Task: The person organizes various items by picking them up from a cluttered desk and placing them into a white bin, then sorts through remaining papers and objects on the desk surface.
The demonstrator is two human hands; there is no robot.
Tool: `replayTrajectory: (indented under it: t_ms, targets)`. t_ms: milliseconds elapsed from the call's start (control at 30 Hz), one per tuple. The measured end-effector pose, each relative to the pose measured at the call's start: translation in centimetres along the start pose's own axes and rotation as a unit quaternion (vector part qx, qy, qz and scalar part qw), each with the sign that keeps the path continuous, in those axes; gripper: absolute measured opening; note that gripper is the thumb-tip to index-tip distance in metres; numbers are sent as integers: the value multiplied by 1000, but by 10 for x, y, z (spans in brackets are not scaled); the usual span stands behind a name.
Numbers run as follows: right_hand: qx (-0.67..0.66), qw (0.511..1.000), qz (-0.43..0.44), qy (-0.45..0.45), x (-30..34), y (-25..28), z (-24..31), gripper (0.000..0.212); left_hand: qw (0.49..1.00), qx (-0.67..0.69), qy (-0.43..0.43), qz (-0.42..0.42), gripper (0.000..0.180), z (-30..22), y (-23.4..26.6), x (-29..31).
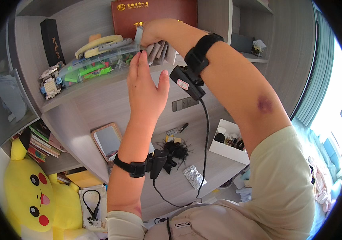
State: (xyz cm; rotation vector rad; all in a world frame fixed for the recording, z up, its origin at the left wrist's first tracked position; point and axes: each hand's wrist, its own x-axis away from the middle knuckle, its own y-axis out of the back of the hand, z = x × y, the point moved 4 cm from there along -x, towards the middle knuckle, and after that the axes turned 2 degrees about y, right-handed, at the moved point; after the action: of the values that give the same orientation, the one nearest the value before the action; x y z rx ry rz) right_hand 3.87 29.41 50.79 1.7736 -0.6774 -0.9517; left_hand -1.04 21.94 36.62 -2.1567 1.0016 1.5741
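Observation:
My right hand (151, 33) reaches up to the shelf with its fingers bent downward. A pale flat piece (139, 36) shows against its fingertips; what the fingers grip is mostly hidden. Just below, my left hand (147, 86) is raised with fingers stretched and thumb apart, holding nothing. Its fingertips are by the corner of a clear plastic box (73, 75) with bright green pieces (93, 71) inside. On that box lies a cream and grey ring-shaped object (101, 46). Several grey-brown slim packets (155, 53) stand beneath my right wrist.
Behind stands a dark red folder (155, 10); a tall black box (52, 42) and a small block-built figure (51, 82) are at left. On the desk below lie a framed mirror (107, 140), black hair-like strands (175, 151) and a white box (229, 150). Cables hang from both wrist devices.

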Motion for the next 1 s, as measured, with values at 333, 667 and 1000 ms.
replayTrajectory:
  t_ms: [333, 667, 1000]
  targets:
    - [-119, 990, -71, -13, -11, -14, -9, 65, 999, -24, -34, -34, 60, -1, -3, -11]
    - [-564, 823, 24, 69, 12, -37, -32, 67, 979, -185, -53, -68, 44, 3, 8, -12]
    - [-81, 949, -249, 176, -62, -56, -44, 53, 957, -266, -76, -89, 40, 3, -5, -22]
